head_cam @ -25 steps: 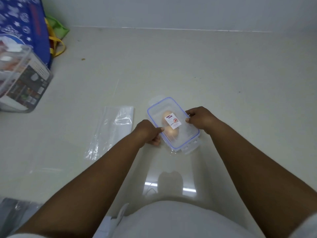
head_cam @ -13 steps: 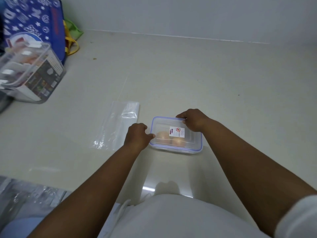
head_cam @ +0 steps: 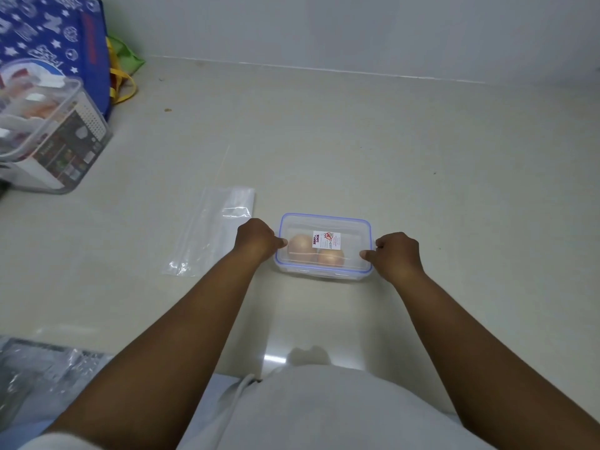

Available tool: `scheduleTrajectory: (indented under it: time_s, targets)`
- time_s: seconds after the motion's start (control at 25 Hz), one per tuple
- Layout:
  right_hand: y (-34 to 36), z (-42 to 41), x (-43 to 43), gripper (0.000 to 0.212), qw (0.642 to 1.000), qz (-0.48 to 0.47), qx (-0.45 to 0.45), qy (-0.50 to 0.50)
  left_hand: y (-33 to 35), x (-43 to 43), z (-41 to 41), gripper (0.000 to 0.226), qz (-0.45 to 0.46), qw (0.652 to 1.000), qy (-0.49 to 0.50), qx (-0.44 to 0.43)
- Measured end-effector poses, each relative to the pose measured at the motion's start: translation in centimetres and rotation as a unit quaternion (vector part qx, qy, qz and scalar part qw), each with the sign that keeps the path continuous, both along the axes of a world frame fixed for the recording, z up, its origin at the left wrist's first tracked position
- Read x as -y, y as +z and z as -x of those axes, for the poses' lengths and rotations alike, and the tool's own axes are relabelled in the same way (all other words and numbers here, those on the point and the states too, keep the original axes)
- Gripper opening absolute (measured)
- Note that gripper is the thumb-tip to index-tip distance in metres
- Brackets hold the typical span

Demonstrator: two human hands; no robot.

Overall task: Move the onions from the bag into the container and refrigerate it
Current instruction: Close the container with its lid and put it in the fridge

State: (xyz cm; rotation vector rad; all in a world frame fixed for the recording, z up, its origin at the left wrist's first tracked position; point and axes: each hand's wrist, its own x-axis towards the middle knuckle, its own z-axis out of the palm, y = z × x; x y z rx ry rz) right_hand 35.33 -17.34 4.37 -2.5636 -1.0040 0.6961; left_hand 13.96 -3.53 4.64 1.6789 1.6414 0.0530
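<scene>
Near edge of the table [head_cam: 454,157]: crumpled clear plastic [head_cam: 39,368] at the near-left corner, apart from the work. Mid-table, toward the near edge: container [head_cam: 324,246], clear with a blue-rimmed lid [head_cam: 324,220] seated on top and a small label on it; two onions [head_cam: 316,251] show through the lid, side by side inside. Left hand [head_cam: 258,240], grip curled narrow against the container's left end, thumb touching the lid rim. Right hand [head_cam: 397,254], grip likewise curled at the right end; the hands hide the end latches, and whether those are snapped down cannot be told. Just left of the left hand: bag [head_cam: 214,228], clear, flat, seemingly empty. Far-left corner: clear bin [head_cam: 48,134] with packaged goods, a blue tote [head_cam: 65,37] behind it against the wall. Status: transfer appears done, lid on; left to do, likely finishing the latches, then lifting the container and refrigerating it. No refrigerator in view.
</scene>
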Motion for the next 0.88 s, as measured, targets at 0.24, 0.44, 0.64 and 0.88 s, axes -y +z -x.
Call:
scheduleTrajectory:
  time_s: [0.24, 0.44, 0.64, 0.88]
  targets:
    - [-0.9, 0.2, -0.5, 0.046, 0.997, -0.021, -0.04, -0.059, -0.3, -1.1, -0.2, 0.025, 0.046, 0.998, 0.011, 0.035]
    - [-1.8, -0.1, -0.5, 0.035, 0.986, -0.054, -0.106, -0.115, -0.7, -1.3, 0.2, 0.024, 0.093, 0.99, 0.047, 0.099]
    - [-2.1, 0.0, -0.3, 0.037, 0.984, -0.066, -0.107, -0.126, -1.1, -1.3, 0.3, 0.022, 0.11, 0.982, 0.065, 0.14]
    - [-2.2, 0.6, -0.2, 0.035, 0.989, -0.047, -0.073, -0.122, -1.7, -1.6, 0.3, 0.021, 0.125, 0.978, 0.069, 0.154]
